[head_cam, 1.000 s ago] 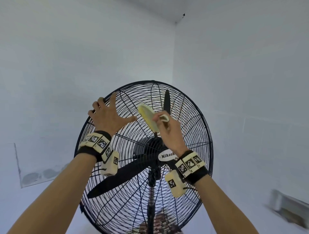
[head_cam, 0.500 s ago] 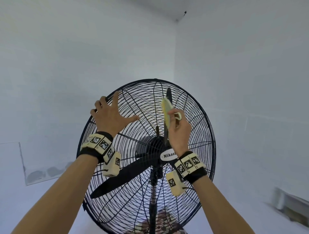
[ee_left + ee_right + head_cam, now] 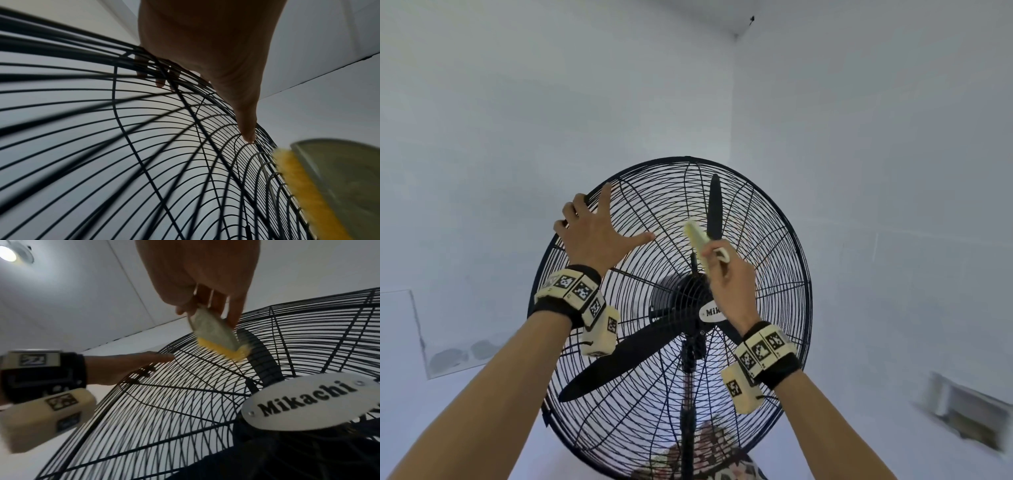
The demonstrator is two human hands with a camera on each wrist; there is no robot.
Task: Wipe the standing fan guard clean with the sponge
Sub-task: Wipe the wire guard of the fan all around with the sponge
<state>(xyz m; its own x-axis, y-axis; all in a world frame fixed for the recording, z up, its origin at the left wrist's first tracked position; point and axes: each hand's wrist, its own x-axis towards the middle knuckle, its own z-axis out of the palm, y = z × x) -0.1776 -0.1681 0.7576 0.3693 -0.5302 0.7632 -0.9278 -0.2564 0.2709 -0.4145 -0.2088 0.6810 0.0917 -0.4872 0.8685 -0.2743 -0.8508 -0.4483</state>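
A black wire fan guard (image 3: pixel 774 274) on a standing fan fills the middle of the head view. My left hand (image 3: pixel 592 226) holds its upper left rim, fingers hooked over the wires (image 3: pixel 160 78) and thumb spread flat on the front. My right hand (image 3: pixel 714 253) pinches a yellow sponge (image 3: pixel 697 240) with a pale backing, edge-on against the guard just above the hub. In the right wrist view the sponge (image 3: pixel 216 337) touches the wires (image 3: pixel 185 402) near the centre. It also shows at the lower right of the left wrist view (image 3: pixel 308 186).
Black blades (image 3: pixel 714 209) sit behind the guard, and a white "Mikachi" badge (image 3: pixel 304 402) marks the hub. The pole (image 3: pixel 688 428) runs down to a patterned cloth (image 3: pixel 709 455). White walls meet in a corner behind the fan. A ceiling lamp (image 3: pixel 8 253) glows overhead.
The sponge swept right across the upper guard, then came back left toward the centre line. My left hand slid slightly higher along the rim.
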